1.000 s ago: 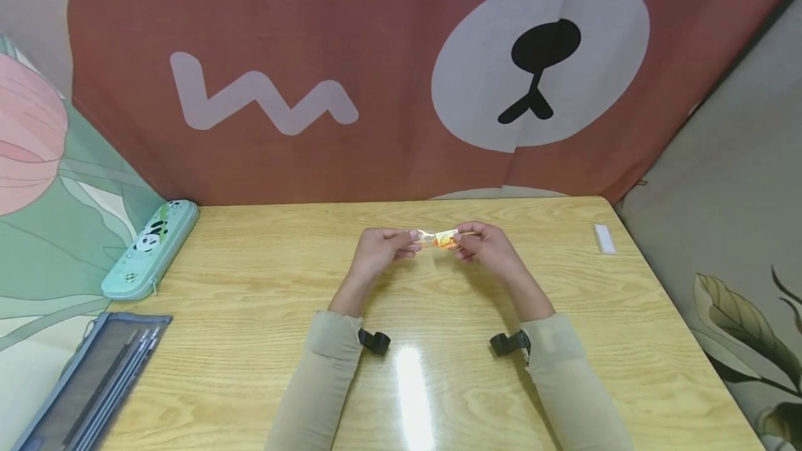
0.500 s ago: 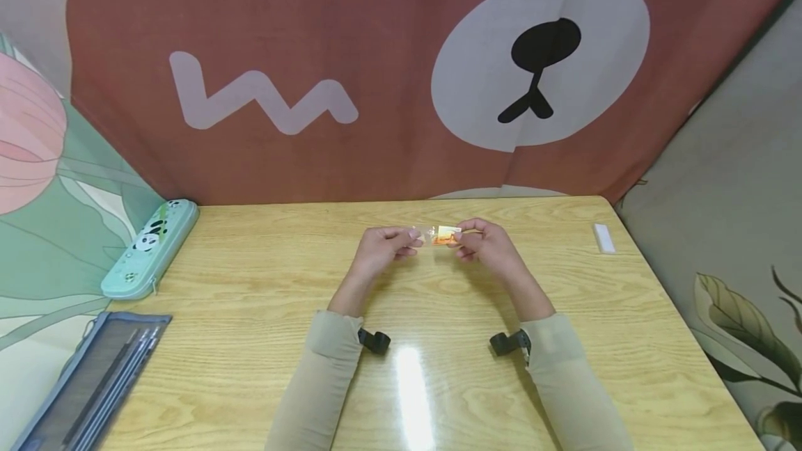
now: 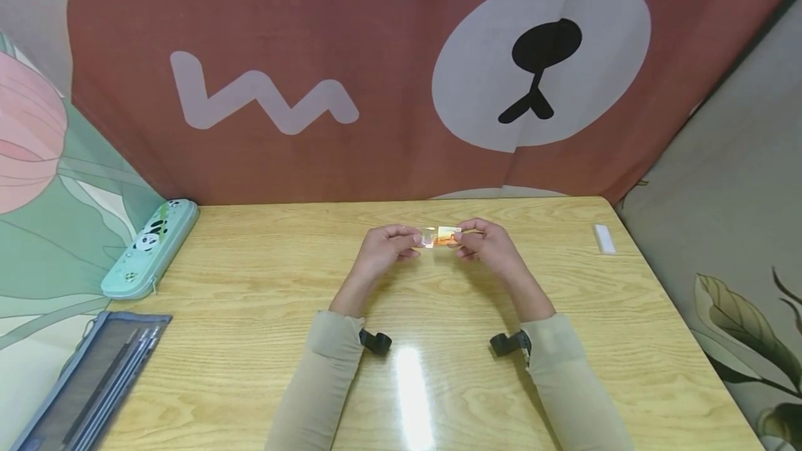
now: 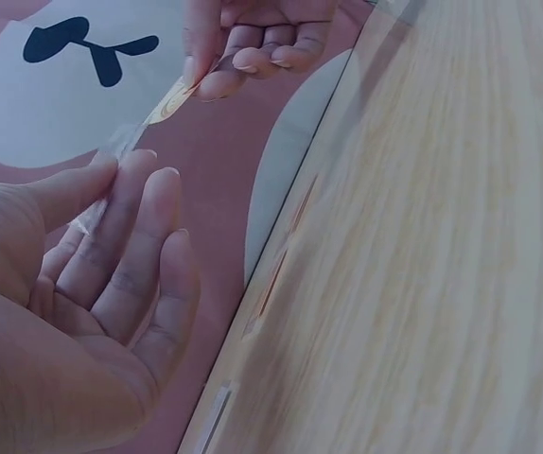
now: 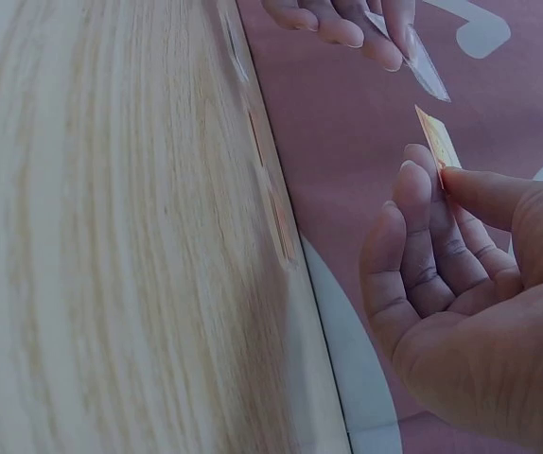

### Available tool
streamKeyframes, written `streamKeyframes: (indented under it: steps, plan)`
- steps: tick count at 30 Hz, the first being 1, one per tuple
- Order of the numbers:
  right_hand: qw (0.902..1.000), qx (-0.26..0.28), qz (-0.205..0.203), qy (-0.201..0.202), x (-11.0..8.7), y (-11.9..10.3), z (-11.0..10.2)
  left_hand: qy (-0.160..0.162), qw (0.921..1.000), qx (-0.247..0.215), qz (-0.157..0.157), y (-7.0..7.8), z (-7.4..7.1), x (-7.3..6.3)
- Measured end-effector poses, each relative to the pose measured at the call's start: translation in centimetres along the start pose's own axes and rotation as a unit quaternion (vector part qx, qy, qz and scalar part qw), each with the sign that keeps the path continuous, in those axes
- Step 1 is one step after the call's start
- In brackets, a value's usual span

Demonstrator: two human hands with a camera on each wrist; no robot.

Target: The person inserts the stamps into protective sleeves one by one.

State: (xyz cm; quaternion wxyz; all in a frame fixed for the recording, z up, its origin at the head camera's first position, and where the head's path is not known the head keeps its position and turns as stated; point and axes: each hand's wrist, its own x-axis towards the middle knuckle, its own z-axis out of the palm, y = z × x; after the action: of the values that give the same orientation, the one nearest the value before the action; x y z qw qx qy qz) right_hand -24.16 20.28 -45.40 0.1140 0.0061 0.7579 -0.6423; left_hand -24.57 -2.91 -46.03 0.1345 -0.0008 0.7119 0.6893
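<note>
Near the back of the table, both hands hold small light things between thumb and fingers. My left hand (image 3: 381, 248) pinches a clear plastic film (image 5: 427, 71), which is crinkled in the left wrist view. Between the thumb and fingers of my right hand (image 3: 489, 248) is a thin, flat piece printed in orange and cream (image 3: 447, 235). In the head view the film and the printed piece meet edge to edge; the right wrist view shows a narrow gap, so I cannot tell whether they are joined. Fingertips hide their outer ends.
A mint panda pencil case (image 3: 152, 249) lies at the table's left edge. In front of it is a blue mesh pouch (image 3: 103, 381) with pencil-like sticks inside. A small white block (image 3: 604, 239) sits near the right edge. A bear-print curtain (image 3: 388, 159) hangs behind the table (image 3: 250, 339).
The printed piece has turned to show its face more squarely. The clear film, bunched narrow a second ago, is now spread wider. Both hands have barely shifted.
</note>
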Motion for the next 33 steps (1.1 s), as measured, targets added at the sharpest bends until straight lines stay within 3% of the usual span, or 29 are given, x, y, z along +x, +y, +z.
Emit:
streamKeyframes:
  steps: [18,27,33]
  plan:
    - [0.9999,0.013,-0.01,0.003,-0.19,-0.18,0.5,0.029,0.9995,0.012,0.001,0.03,0.38,-0.03]
    - [0.9989,0.02,-0.024,0.034,-0.2,-0.3,0.68,0.044,0.9989,-0.012,-0.003,0.05,0.48,0.02]
    - [0.9988,0.031,-0.023,0.03,-0.14,-0.32,0.88,0.052,0.9985,-0.016,-0.004,0.0,0.56,0.07]
